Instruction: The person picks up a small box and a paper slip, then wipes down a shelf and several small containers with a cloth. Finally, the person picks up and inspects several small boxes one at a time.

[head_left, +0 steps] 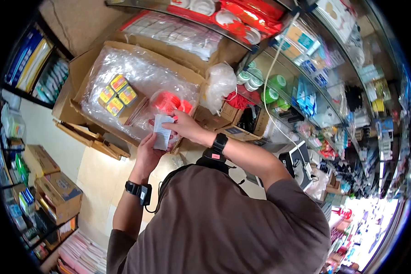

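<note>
A small flat whitish rectangle [161, 133], either paper or a packet, is held between both hands above the near edge of an open cardboard box [84, 116]. My left hand [148, 153] grips its lower left side, with the fingers closed. On its upper right side, my right hand [185, 125] pinches it. Just beyond my hands is a clear plastic bag with bright red contents [168, 101], whose kind I cannot make out. Several small yellow and red packs [118, 95] lie grouped on the clear plastic wrap [123, 64] in the box.
Glass shelves [301, 68] packed with goods rise on the right. A white cord [270, 75] hangs in front of them. A smaller carton [246, 123] with black items stands beside the open box. Brown cartons [59, 194] and stocked shelving line the left side.
</note>
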`<action>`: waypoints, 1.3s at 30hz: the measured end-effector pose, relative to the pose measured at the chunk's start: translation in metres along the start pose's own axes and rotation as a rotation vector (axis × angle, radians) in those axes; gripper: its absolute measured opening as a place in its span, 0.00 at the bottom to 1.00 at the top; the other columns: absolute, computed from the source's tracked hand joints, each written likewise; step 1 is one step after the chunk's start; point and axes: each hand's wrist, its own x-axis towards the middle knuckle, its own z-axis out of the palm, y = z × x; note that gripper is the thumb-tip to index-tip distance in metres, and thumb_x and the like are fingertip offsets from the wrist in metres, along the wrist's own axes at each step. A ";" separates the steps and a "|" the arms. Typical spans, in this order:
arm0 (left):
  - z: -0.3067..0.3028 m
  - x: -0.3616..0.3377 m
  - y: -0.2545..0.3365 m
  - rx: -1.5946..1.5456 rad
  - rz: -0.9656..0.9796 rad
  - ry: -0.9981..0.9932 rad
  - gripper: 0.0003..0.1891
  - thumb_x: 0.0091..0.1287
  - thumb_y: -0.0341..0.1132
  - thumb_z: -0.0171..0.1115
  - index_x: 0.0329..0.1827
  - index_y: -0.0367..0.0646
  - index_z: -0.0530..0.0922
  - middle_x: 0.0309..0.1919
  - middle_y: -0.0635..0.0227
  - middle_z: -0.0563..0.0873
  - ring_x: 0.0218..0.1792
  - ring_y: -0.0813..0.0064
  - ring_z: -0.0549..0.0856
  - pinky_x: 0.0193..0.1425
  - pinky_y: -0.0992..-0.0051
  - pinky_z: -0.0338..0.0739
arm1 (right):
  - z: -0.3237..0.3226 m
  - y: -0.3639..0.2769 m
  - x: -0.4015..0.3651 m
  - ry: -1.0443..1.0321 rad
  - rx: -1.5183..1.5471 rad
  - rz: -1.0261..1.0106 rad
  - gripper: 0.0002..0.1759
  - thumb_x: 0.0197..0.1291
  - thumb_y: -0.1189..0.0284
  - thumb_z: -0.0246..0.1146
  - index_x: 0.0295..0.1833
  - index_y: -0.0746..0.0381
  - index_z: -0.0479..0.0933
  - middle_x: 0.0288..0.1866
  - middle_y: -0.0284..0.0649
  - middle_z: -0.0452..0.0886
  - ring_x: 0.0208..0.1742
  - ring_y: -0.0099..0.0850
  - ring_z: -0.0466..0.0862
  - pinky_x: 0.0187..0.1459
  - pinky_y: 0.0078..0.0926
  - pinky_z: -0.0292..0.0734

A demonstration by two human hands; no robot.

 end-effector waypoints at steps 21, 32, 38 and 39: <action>-0.006 -0.004 0.008 0.325 -0.101 -0.080 0.12 0.81 0.37 0.57 0.56 0.36 0.80 0.42 0.61 0.89 0.38 0.72 0.86 0.43 0.71 0.80 | -0.021 0.034 0.006 -0.101 -0.035 -0.190 0.11 0.77 0.68 0.64 0.47 0.65 0.79 0.35 0.33 0.82 0.32 0.18 0.83 0.30 0.20 0.80; -0.029 0.000 0.000 0.658 -0.172 -0.085 0.14 0.82 0.41 0.58 0.46 0.38 0.83 0.30 0.68 0.86 0.28 0.78 0.83 0.35 0.77 0.77 | -0.026 0.040 -0.012 -0.121 -0.035 -0.177 0.08 0.77 0.69 0.65 0.48 0.62 0.82 0.30 0.30 0.84 0.26 0.16 0.81 0.28 0.15 0.74; -0.018 0.005 0.008 0.590 -0.205 -0.093 0.13 0.82 0.39 0.56 0.52 0.39 0.83 0.32 0.67 0.88 0.32 0.76 0.87 0.36 0.76 0.79 | -0.028 0.032 -0.015 -0.130 -0.062 -0.061 0.09 0.77 0.68 0.64 0.47 0.64 0.81 0.27 0.32 0.83 0.23 0.17 0.78 0.24 0.17 0.72; -0.023 0.010 0.004 0.605 -0.167 -0.100 0.13 0.82 0.39 0.56 0.54 0.38 0.82 0.33 0.66 0.88 0.32 0.75 0.88 0.37 0.75 0.80 | -0.029 0.031 -0.015 -0.136 -0.089 -0.040 0.10 0.76 0.68 0.64 0.46 0.64 0.82 0.27 0.32 0.83 0.23 0.16 0.79 0.24 0.17 0.71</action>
